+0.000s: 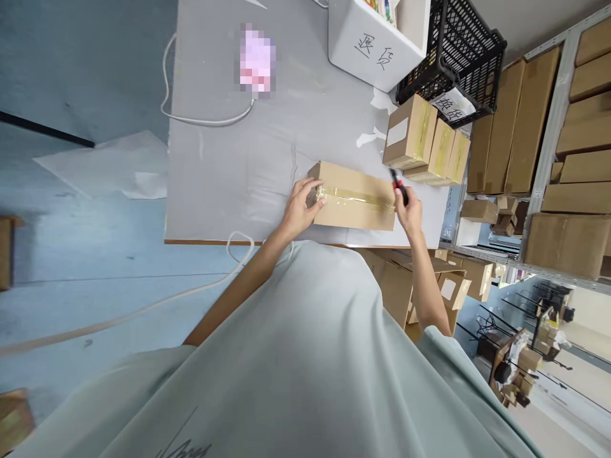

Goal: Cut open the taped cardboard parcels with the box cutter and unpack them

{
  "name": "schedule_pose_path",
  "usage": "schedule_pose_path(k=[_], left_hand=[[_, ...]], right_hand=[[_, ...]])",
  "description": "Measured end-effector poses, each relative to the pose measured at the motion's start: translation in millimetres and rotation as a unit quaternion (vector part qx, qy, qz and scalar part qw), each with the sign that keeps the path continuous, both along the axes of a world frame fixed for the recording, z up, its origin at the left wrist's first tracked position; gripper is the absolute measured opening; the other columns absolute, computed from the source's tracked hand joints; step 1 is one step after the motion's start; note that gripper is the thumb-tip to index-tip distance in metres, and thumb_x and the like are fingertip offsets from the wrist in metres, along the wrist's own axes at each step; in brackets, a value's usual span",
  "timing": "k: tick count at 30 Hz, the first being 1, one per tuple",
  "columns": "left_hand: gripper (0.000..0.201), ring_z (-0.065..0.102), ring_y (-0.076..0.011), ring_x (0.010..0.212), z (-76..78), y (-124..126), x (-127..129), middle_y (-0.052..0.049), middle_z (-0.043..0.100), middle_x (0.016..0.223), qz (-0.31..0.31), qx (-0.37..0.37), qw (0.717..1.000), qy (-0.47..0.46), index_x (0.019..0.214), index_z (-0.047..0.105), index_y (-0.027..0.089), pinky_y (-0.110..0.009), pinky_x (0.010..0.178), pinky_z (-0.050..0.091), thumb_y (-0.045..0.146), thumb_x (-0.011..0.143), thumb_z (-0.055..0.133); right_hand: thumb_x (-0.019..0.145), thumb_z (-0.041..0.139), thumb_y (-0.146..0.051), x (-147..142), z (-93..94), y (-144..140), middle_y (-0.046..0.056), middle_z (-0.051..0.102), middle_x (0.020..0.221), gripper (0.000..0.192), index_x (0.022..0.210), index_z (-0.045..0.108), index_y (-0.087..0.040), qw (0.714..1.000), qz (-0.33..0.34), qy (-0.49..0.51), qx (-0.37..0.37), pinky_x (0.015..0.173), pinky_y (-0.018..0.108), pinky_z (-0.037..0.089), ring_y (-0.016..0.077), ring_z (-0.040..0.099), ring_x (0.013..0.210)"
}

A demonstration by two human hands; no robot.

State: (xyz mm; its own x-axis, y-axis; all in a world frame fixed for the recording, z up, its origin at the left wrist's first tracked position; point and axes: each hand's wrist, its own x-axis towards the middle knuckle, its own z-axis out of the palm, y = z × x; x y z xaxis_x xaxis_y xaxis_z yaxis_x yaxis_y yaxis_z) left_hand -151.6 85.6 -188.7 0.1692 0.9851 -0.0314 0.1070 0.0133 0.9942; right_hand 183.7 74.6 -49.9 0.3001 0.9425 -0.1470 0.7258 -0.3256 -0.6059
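While the person leans over it, the scene reads like this, from the biggest thing down:

Worktop (229,159): grey, flat and smooth; a box will probably slide easily on it.

Cardboard box (356,197): it lies flat near the front edge of the worktop, just in front of the person, closed, with a clear tape strip (358,198) along the top seam. It looks stiff at the edges and softer in the middle of the flaps; I judge it light to medium, as one hand steadies it. The best hold is on the two short ends or under the bottom corners, not on the glossy tape, which seems slippery.

Small taped boxes (424,140): three of them stand side by side behind the box, apart from it.

Left hand (301,210): it rests on the left end of the box, fingers (319,205) half curled and pressing on the tape; it grips nothing.

Right hand (409,213): at the right end of the box, fingers closed around a red and black cutter (398,184).

Cutter: small, hard, thin; it points away from the person; whether a blade is out I cannot tell.
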Motion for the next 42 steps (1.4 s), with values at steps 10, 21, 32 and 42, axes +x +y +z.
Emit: schedule_pose_path(k=[10,21,32,42], left_hand=[[0.061,0.065,-0.0324,0.147,-12.2,6.2,-6.8,-0.012,0.059,0.162,-0.024,-0.039,0.997,-0.063,0.152,0.071,0.027,-0.045,0.121,0.061,0.042,0.094,0.084],[0.061,0.054,-0.0349,0.161,-10.8,4.0,0.5,-0.013,0.058,0.166,-0.015,-0.043,0.996,-0.071,0.153,0.072,0.027,-0.044,0.124,0.059,0.042,0.095,0.082],[0.064,0.066,-0.0329,0.149,-17.7,4.3,-1.4,-0.014,0.059,0.168,-0.021,-0.011,0.999,-0.026,0.156,0.069,0.028,-0.048,0.12,0.063,0.046,0.097,0.08],[0.068,0.068,-0.0347,0.149,-19.1,6.5,-5.8,-0.015,0.062,0.165,-0.017,-0.025,1.0,-0.008,0.156,0.068,0.027,-0.05,0.119,0.064,0.052,0.094,0.082]], right_hand=[[0.122,0.039,-0.071,-101.9,6.3,38.5,0.012,0.089,0.113,0.065,0.137,0.079,-0.022,0.871,0.406,-0.241,-0.132,0.084,0.03,0.047,0.0308,0.081,0.103],[0.124,0.04,-0.065,-113.5,9.1,40.9,0.013,0.088,0.117,0.06,0.138,0.078,-0.02,0.851,0.414,-0.289,-0.147,0.087,0.031,0.048,0.0316,0.081,0.104],[0.127,0.036,-0.052,-144.1,43.9,44.0,0.021,0.086,0.127,0.054,0.146,0.073,-0.017,0.802,0.43,-0.358,-0.209,0.092,0.036,0.051,0.0349,0.082,0.112],[0.121,0.037,-0.017,-164.8,59.1,46.6,0.028,0.084,0.126,0.042,0.143,0.073,-0.01,0.776,0.464,-0.376,-0.202,0.098,0.044,0.058,0.0362,0.082,0.119]])
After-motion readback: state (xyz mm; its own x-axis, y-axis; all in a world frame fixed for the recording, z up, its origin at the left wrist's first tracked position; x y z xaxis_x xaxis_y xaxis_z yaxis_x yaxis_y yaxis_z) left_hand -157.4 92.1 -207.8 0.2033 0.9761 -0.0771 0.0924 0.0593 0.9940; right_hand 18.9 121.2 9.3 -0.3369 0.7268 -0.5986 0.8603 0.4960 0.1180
